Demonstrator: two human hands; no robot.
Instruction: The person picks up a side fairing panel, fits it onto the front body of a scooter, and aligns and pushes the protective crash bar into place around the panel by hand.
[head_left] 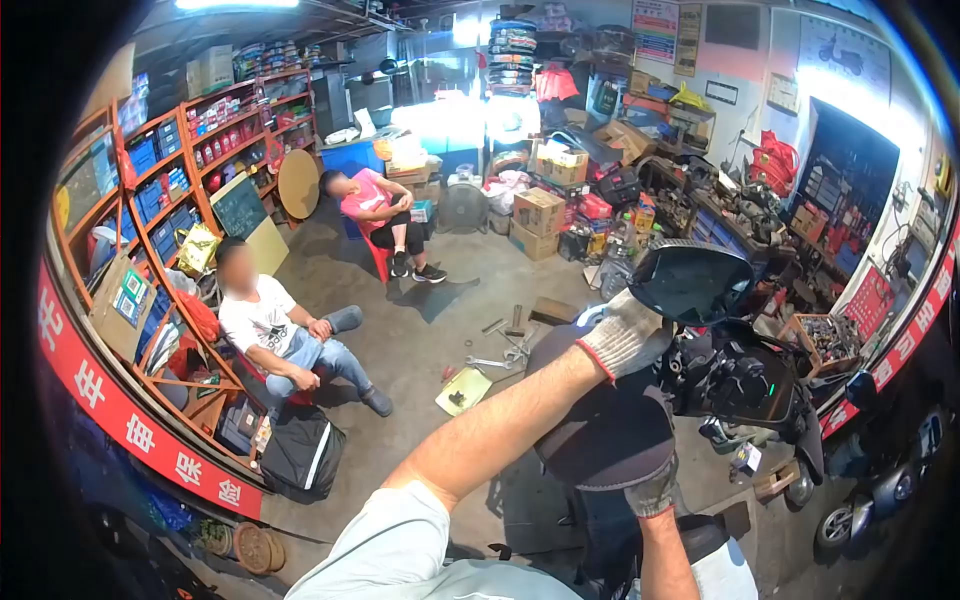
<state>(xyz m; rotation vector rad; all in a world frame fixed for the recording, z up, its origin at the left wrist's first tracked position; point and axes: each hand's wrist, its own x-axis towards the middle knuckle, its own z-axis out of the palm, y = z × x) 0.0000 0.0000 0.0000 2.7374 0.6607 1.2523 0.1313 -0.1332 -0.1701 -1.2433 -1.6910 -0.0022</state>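
A scooter faces right in front of me, its broad dark seat (600, 435) beneath my outstretched left arm. My left hand (632, 338), in a white knitted glove with a red cuff edge, is closed beside the round black mirror (697, 283). What it grips is hidden by the hand and mirror. Something pale blue (592, 315) shows at its far side. My right hand (652, 492), gloved too, is at the near edge of the seat; its fingers are in shadow and hard to make out. The dashboard (745, 372) lies to the right of the seat.
Two people (270, 325) sit on chairs at the left. Wrenches (490, 363) and a yellow tray (463, 391) lie on the floor beyond the seat. Orange shelves (160, 190) line the left wall; cardboard boxes (538, 212) and cluttered parts fill the back right. More scooters (880, 500) stand at lower right.
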